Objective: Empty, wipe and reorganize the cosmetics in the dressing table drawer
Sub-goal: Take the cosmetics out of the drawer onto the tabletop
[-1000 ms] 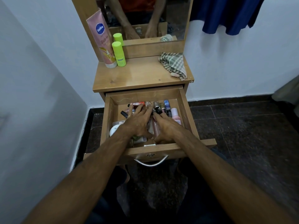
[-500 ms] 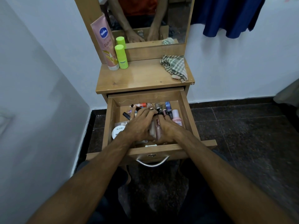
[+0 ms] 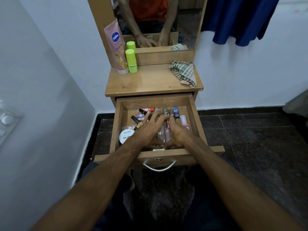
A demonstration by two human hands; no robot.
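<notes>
White walls, dark tile floor, small dresser (image 3: 150, 82) w/ its drawer (image 3: 196, 120) pulled out and full of cosmetics (image 3: 166, 132): polish bottles, tubes, a round tub (image 3: 126, 135). Emptying step, I'd say. Both hands lie on the pile, left hand (image 3: 148, 130) & right hand (image 3: 179, 133), fingers spread, nothing clamped. Next: close round a bunch, lift to the top beside the cloth (image 3: 183, 72).

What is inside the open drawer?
The drawer holds nail polish bottles, a pink bottle and a white round tub. Both hands, left and right, cover the middle items.
</notes>
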